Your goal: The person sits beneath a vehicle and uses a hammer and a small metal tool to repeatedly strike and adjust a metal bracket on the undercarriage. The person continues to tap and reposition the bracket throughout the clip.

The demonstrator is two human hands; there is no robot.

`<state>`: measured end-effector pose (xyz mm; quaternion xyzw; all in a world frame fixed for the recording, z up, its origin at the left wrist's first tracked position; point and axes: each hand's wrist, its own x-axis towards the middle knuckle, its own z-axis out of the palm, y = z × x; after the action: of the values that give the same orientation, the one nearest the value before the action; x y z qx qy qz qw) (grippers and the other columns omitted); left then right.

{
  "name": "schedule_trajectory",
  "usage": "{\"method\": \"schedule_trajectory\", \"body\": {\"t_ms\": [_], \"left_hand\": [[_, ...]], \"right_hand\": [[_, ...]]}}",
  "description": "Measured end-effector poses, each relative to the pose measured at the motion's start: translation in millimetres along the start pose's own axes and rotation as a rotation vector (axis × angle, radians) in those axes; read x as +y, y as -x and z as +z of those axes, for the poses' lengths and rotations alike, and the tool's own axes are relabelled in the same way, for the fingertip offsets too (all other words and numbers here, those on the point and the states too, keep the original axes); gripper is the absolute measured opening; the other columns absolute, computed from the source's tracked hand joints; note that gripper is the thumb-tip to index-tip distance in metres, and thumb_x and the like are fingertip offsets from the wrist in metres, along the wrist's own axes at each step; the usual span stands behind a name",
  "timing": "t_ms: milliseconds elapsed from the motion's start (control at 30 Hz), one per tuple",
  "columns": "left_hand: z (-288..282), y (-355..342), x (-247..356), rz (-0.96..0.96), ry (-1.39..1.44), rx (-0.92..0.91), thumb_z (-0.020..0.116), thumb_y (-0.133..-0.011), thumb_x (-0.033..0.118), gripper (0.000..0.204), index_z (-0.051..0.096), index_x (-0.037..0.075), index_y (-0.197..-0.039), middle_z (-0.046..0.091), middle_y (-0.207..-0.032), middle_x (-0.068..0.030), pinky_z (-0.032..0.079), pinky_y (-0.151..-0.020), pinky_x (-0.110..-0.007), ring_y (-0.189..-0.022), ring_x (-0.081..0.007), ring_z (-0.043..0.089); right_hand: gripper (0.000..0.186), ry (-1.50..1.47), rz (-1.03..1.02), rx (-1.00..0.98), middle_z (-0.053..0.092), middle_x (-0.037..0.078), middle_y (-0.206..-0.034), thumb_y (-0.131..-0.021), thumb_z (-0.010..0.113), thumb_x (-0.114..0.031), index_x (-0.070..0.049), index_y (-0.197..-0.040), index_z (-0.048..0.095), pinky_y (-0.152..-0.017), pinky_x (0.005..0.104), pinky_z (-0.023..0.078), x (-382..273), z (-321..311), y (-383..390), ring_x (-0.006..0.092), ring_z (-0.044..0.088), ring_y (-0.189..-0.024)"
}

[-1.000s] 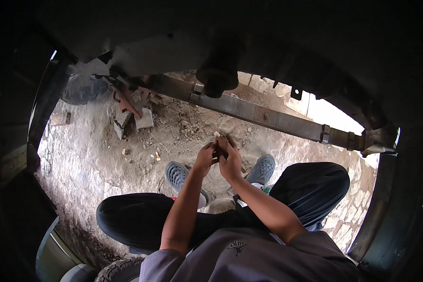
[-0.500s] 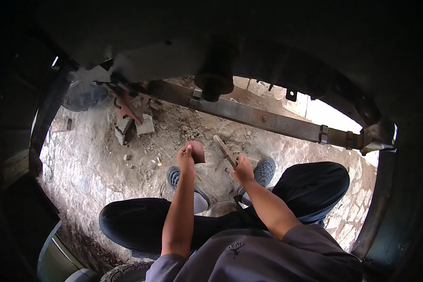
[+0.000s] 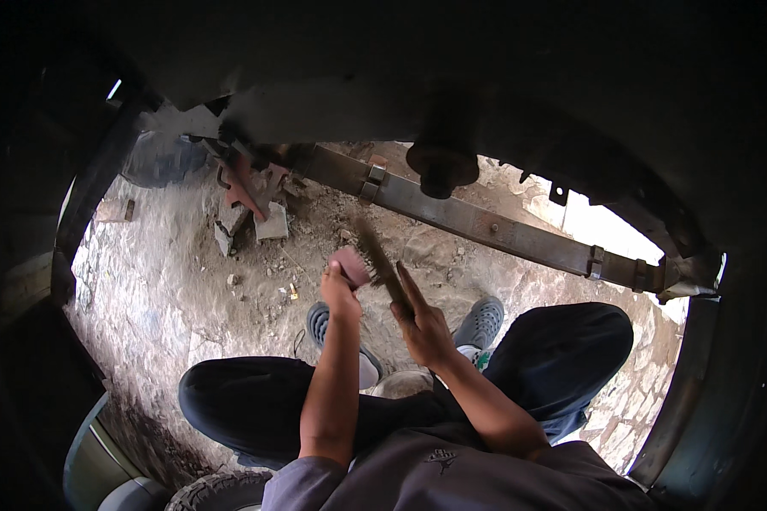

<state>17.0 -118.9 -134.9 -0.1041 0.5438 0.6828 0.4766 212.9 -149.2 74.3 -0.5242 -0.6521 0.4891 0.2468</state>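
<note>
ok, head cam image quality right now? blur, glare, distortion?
Head view, centre: brush in the right hand is motion-smeared, worst toward its tip; head view, right: white patch beyond the bar is blown out; head view, top: nearly black; head view, rim: edges bow, fisheye.

Rough vehicle-repair spot, steel leaf spring (image 3: 460,212), tyre (image 3: 217,489), broken blocks (image 3: 271,223), dusty ground (image 3: 162,289)

Rough, dusty ground (image 3: 175,281) is stretching beneath the left fingers (image 3: 331,278) and right fingers (image 3: 412,285), and is carrying loose rubble (image 3: 325,217) ahead of them, pale broken blocks (image 3: 272,223) farther forward and leftward, a yellowish scrap (image 3: 294,292) left of the left fingers, and grey shoes (image 3: 483,320) behind both.
</note>
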Motion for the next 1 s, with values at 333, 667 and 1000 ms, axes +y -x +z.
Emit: {"method": "schedule_trajectory", "body": {"t_ms": [333, 667, 1000], "left_hand": [[52, 24, 99, -0.018, 0.436, 0.01, 0.057, -0.11, 0.037, 0.043, 0.053, 0.013, -0.146, 0.062, -0.137, -0.0056, 0.049, -0.102, -0.044, -0.124, -0.0255, 0.06], [34, 23, 91, -0.038, 0.401, 0.062, 0.053, -0.111, 0.036, 0.039, 0.055, 0.014, -0.143, 0.065, -0.131, -0.0033, 0.049, -0.094, -0.043, -0.116, -0.0242, 0.061], [35, 28, 91, -0.082, 0.38, 0.097, 0.055, -0.11, 0.035, 0.038, 0.056, 0.014, -0.141, 0.06, -0.135, -0.0048, 0.05, -0.096, -0.045, -0.118, -0.0252, 0.06]], "right_hand": [[0.067, 0.247, 0.05, 0.21, 0.073, 0.031, -0.105, -0.107, 0.06, -0.022, -0.016, -0.167, 0.032, -0.081, 0.0558, 0.055, -30, 12, -92, 0.0498, 0.072, -0.094], [0.063, 0.147, -0.035, 0.346, 0.073, 0.027, -0.125, -0.109, 0.058, -0.023, -0.023, -0.167, 0.034, -0.083, 0.0516, 0.059, -13, -2, -101, 0.0437, 0.075, -0.104], [0.069, 0.172, -0.061, 0.385, 0.071, 0.028, -0.126, -0.106, 0.061, -0.02, -0.019, -0.167, 0.031, -0.087, 0.0541, 0.057, -16, 23, -143, 0.0484, 0.072, -0.104]]}}
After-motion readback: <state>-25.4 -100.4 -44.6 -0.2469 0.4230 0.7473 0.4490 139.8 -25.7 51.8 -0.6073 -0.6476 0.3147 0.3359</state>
